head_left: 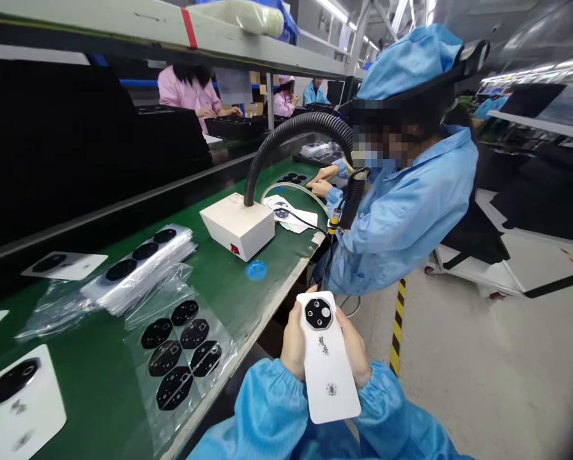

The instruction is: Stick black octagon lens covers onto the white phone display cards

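Note:
A white phone back cover (pixel 331 377) is held upright in front of me, with dark printed characters and a round emblem down its face. Near its top sits an octagonal black camera lens plate (pixel 318 313) with several round openings. My left hand (pixel 293 342) is closed on the cover's left edge, and my right hand (pixel 354 350) grips the right edge. To the left on the bench, a clear plastic sheet (pixel 190 418) carries several black lens plates (pixel 174 388). At the lower left lies another white back cover (pixel 41 402), cut off by the frame's edge.
On the green bench (pixel 99 383) stand a white box (pixel 238 223) with a black flexible hose (pixel 286 131), stacked plastic-wrapped lens plates (pixel 137 268) and a blue disc (pixel 256 270). A co-worker in blue (pixel 401 211) sits close by on the right. Black-and-yellow tape (pixel 397 326) marks the floor.

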{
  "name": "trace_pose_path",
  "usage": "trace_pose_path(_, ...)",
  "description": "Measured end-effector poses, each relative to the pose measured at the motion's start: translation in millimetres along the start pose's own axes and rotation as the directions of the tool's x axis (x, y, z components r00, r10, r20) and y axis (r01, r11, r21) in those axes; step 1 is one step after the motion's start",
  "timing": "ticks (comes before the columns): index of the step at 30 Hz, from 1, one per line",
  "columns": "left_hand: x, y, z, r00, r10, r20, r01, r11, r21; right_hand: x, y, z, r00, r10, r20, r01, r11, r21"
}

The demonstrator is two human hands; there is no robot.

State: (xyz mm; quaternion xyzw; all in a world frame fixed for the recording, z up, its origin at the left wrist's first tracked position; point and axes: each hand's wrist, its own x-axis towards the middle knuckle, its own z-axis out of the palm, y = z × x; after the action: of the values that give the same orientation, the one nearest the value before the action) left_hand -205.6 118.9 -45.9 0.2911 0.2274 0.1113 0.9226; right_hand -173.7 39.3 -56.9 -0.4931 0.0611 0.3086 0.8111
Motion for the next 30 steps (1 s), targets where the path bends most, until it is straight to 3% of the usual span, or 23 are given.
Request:
trace_pose_path(4, 12.2, -3.3, -2.3, 0.998, 0.057, -0.024, -0.052, 0.988, 0.145, 8.5, -2.4, -0.7, 0.959, 0.258, 0.113, -0.275, 0.947, 0.166)
trace_pose_path(7, 23.3, 9.2, 12.6, 0.981, 0.194, -0.022, -0.177, 0.934, 0.312, 12.7, -11.2, -9.1, 0.903, 0.331, 0.273, -0.398, 0.883, 0.247)
trace_pose_path(11, 40.0, 31.1, 50.5, 0.909, 0.4, 0.115, -0.406, 0.791, 0.458, 23.1, -40.6, -30.4, 0.94, 0.243, 0.238, -0.312, 0.896, 0.317)
trace_pose_path(14, 39.1, 30.1, 57.2, 0.863, 0.474, 0.173, -0.492, 0.711, 0.503, 43.2, -67.5, -36.0, 0.969, 0.181, 0.168, -0.227, 0.922, 0.315)
trace_pose_path(16, 30.3, 18.1, 39.5, 0.87, 0.469, 0.153, -0.469, 0.694, 0.546, 63.4, -82.3, -30.7, 0.975, 0.142, 0.17, -0.19, 0.932, 0.309)
trace_pose_path(20, 5.0, -9.2, -28.3, 0.92, 0.39, 0.025, -0.31, 0.691, 0.653, 105.6, -99.6, -9.5, 0.971, 0.107, 0.213, -0.174, 0.929, 0.326)
trace_pose_path(23, -8.2, -16.2, -69.6, 0.917, 0.389, -0.09, -0.228, 0.696, 0.681, 126.2, -103.7, 2.8, 0.973, 0.059, 0.222, -0.134, 0.93, 0.341)
trace_pose_path(26, -13.6, -14.5, -86.4, 0.909, 0.396, -0.131, -0.208, 0.702, 0.681, 134.8, -105.9, 7.7, 0.98, 0.033, 0.196, -0.099, 0.936, 0.337)
trace_pose_path(30, -18.0, -11.4, -87.7, 0.918, 0.377, -0.119, -0.206, 0.713, 0.671, 131.8, -108.9, 6.9, 0.986, -0.009, 0.168, -0.048, 0.943, 0.328)
